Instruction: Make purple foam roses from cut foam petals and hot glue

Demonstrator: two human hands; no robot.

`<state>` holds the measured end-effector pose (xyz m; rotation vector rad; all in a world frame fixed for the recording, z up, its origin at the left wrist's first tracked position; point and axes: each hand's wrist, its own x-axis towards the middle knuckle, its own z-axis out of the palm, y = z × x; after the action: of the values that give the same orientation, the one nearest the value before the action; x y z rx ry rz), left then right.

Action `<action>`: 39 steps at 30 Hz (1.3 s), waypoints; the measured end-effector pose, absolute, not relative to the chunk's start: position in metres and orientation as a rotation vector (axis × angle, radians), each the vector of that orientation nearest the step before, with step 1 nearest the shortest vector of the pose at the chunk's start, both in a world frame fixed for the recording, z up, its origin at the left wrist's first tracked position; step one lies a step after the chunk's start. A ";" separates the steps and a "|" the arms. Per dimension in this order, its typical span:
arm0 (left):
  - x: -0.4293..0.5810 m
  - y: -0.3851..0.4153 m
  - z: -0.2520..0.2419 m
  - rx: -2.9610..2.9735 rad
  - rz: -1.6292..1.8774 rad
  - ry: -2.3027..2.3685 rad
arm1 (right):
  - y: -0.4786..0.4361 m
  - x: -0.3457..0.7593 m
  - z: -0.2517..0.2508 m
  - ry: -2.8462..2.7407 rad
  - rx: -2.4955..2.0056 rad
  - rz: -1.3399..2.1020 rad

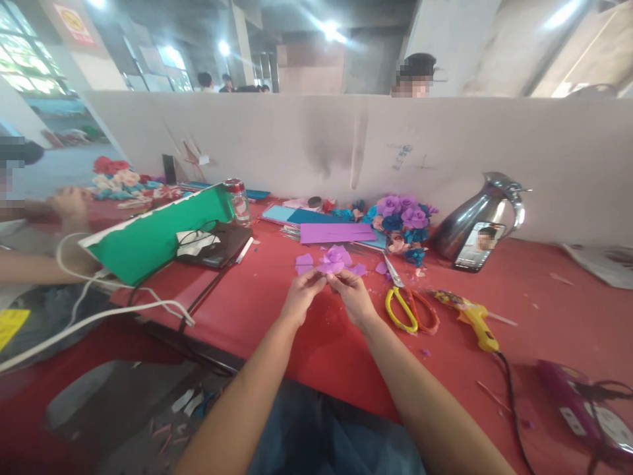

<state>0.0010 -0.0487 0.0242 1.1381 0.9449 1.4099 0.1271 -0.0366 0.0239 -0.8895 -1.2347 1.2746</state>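
A phone point(479, 248) leans against a metal jug point(465, 212) near a partition point(257, 142)

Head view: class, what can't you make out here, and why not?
All in the head view:
Held flower: its underside, hidden by the left hand and right hand.
Kettle: part of its lower side, hidden by the phone.
Writing on the partition: too small and blurred to read.
Papers: cut off by the right edge.

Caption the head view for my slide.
Left hand and right hand pinch a purple flower over a red table, scissors at right.
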 end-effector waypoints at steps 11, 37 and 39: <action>-0.007 -0.045 0.018 1.573 1.593 1.067 | -0.036 0.132 0.030 -1.511 -0.791 0.949; -0.011 -0.042 0.014 1.363 1.677 1.521 | -0.044 0.131 0.039 -1.067 -0.889 1.588; -0.011 -0.040 0.010 1.313 1.687 1.510 | -0.045 0.131 0.040 -1.003 -0.888 1.669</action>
<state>-0.0111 -0.0398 0.0103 1.3129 1.5096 1.6868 0.1309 -0.0453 0.0396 -0.8884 -1.0033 1.6689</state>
